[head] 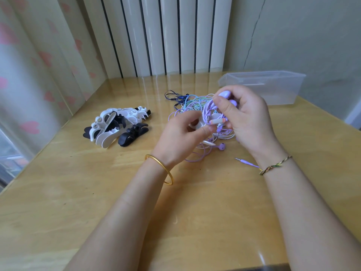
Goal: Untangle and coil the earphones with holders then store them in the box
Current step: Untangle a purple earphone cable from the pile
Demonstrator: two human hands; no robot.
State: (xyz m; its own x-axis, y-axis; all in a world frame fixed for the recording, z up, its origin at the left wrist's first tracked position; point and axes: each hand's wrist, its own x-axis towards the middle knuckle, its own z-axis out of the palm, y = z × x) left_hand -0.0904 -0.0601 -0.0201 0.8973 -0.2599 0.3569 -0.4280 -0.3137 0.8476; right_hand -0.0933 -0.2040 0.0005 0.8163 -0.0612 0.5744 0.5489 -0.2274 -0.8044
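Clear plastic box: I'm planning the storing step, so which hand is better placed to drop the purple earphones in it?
Right, likely. The right hand pinches the purple earphones and is nearest the clear plastic box at the far right; the left hand, gripping the white holder, is farther away.

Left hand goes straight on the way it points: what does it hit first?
Likely the purple earphone bundle gripped by the right hand, at the fingertips of the left hand, which pinches a white holder. Tangled pile lies beyond; depth unclear.
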